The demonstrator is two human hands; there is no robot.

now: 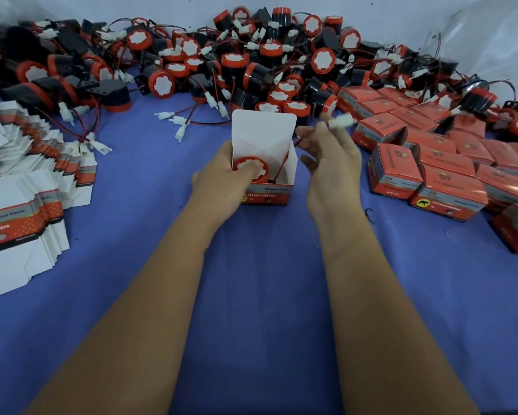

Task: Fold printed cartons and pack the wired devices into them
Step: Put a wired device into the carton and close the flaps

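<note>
Open printed carton (265,163), red glossy card outside and plain white inside, stands upright on the blue cloth (251,295) with its rounded lid flap raised. The left hand (221,178) curls round the carton's left wall, fingers pressing the round red-and-white wired device (248,169) seated inside. The right hand (329,163) pinches the device's thin red-black wire, its white plastic connector (341,120) lifted above. Flat carton blanks (27,187) fan left; closed cartons (431,163) cluster right; loose devices (221,61) heap behind.

I see the red printed carton (265,187) upright at centre, top flap open. A red-capped wired device (249,169) sits inside; its wire (286,158) leads out right to a white connector (343,120).
</note>
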